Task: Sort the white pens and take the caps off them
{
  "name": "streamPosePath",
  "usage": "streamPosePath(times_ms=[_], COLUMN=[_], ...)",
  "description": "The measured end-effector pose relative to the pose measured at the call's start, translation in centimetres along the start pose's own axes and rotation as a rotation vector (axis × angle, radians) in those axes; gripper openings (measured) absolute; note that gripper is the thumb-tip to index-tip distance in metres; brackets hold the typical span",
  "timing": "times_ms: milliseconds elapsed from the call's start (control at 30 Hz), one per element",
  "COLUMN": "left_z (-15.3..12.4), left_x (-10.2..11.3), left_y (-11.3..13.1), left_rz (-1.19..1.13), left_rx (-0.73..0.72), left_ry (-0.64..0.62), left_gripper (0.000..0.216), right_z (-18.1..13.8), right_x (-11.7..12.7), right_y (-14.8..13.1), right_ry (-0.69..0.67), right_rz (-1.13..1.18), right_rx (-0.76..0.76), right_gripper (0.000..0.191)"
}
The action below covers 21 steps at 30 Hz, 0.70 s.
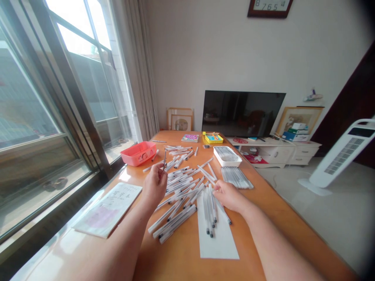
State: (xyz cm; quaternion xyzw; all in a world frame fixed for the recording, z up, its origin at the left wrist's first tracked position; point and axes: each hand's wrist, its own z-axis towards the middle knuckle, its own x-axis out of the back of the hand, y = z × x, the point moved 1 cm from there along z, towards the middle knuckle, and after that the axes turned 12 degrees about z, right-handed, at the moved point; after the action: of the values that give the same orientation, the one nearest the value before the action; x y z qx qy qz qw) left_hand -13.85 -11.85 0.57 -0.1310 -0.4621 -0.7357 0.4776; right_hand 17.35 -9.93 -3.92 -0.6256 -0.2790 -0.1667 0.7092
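Note:
My left hand (154,183) is raised a little above the wooden table (181,253), fingers pinched on a thin dark pen refill (164,159) that stands nearly upright. My right hand (228,195) rests on the table with its fingers curled on the top ends of several white pens (209,207) lying side by side on a white paper strip (218,242). A loose heap of white pens (181,183) spreads between and beyond both hands.
A pink basket (138,153) stands at the far left, a white tray (227,156) at the far right with a neat row of pens (236,177) before it. A printed sheet (108,208) lies near the left edge. Books, a TV and a tower fan lie beyond.

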Motion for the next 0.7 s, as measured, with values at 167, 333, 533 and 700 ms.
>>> streamPosePath(times_ms=[167, 333, 533, 700], left_z=[-0.2, -0.4, -0.3, -1.0], left_x=[0.0, 0.0, 0.0, -0.1], left_y=[0.2, 0.3, 0.3, 1.4], left_rz=[-0.067, -0.087, -0.049, 0.067], left_rx=[-0.044, -0.042, -0.096, -0.277], left_ry=[0.013, -0.001, -0.073, -0.358], left_gripper=[0.049, 0.048, 0.026, 0.024], right_z=[0.3, 0.3, 0.5, 0.3], right_x=[-0.7, -1.2, -0.5, -0.1], right_y=[-0.2, -0.5, -0.7, -1.1], right_ry=[0.01, -0.012, 0.141, 0.143], right_rz=[0.105, 0.285, 0.154, -0.003], right_rx=[0.081, 0.05, 0.147, 0.111], right_gripper=[0.011, 0.015, 0.013, 0.014])
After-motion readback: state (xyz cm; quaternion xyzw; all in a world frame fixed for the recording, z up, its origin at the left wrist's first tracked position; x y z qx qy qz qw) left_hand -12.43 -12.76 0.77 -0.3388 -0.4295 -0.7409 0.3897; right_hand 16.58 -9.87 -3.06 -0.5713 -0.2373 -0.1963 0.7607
